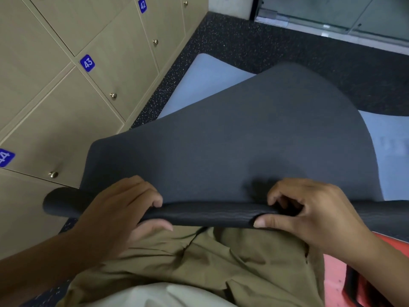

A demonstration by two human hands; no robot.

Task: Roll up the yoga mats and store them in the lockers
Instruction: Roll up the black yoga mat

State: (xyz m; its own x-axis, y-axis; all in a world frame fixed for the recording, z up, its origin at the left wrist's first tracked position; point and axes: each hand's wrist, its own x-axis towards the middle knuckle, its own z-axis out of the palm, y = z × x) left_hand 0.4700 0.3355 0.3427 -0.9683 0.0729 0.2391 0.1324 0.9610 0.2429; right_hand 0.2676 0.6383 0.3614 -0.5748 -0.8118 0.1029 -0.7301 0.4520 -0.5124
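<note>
- A dark speckled rubber floor [232, 41] is seen, bordered on the left by a wall of beige lockers [55, 85].
- Blue number plates reading 42 [142, 5], 43 [87, 62] and 44 [5, 157] are fixed to the locker doors; small round brass knobs [113, 95] are fitted on them. All doors in view are closed.
- A glass partition with a metal frame [332, 18] is seen at the upper right.
- A dark grey yoga mat [243, 140] is spread out ahead of the person, its near end curled into a tight roll [210, 214] lying across the lap.
- The roll is gripped by the left hand [119, 209], fingers curled over the top and thumb tucked underneath.
- The roll is pinched further along by the right hand [309, 211], fingertips bent onto its upper side, thumb pressed against its near side.
- A light blue yoga mat [203, 85] lies flat on the floor beneath the grey one, showing at the far left and at the right.
- Khaki trousers [199, 262] are seen under the roll.
- A red object [336, 280] is partly visible at the lower right; what it is cannot be told.
</note>
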